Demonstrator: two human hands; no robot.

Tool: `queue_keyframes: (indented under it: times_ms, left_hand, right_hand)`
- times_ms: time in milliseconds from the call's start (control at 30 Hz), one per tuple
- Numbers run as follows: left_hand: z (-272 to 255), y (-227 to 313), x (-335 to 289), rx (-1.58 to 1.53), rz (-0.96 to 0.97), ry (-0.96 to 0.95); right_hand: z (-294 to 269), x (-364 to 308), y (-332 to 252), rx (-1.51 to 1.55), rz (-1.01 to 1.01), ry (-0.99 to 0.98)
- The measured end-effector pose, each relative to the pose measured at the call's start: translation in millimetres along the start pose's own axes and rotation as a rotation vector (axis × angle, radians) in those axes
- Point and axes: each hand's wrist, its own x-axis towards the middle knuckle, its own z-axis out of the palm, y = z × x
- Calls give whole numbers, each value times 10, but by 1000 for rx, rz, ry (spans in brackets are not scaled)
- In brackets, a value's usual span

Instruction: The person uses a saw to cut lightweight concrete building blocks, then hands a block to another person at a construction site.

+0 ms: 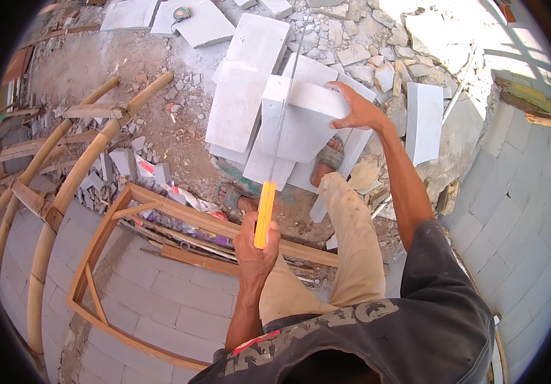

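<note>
My left hand (250, 248) is wrapped round the yellow handle of a hand saw (265, 211). Its long thin blade points away from me and crosses the left end of a white lightweight block (308, 125). My right hand (361, 110) grips that block's right end, thumb on the near side and fingers on the far side. Beneath it lie more white blocks, stacked at angles. Whether the blade has cut into the block, I cannot tell. A larger white block (243, 83) lies flat just left of the blade.
My sandalled feet stand close to the stack. A tape measure (181, 13) rests on a white slab at the far left. Broken stone (352, 54) covers the ground behind. At left are a bamboo ladder (86, 163) and a wooden frame (77, 281); a grey block wall (506, 185) rises at right.
</note>
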Motion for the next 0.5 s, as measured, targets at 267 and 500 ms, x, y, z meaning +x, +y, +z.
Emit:
queue_keyframes:
  times_ms: [267,500]
  left_hand:
    - [45,97,-33,-54,-32,66]
    - [-87,-345,-63,-184,51,41]
  right_hand:
    - [215,471,-562,-363,394,-75]
    - [844,600,-722,-563,506,438]
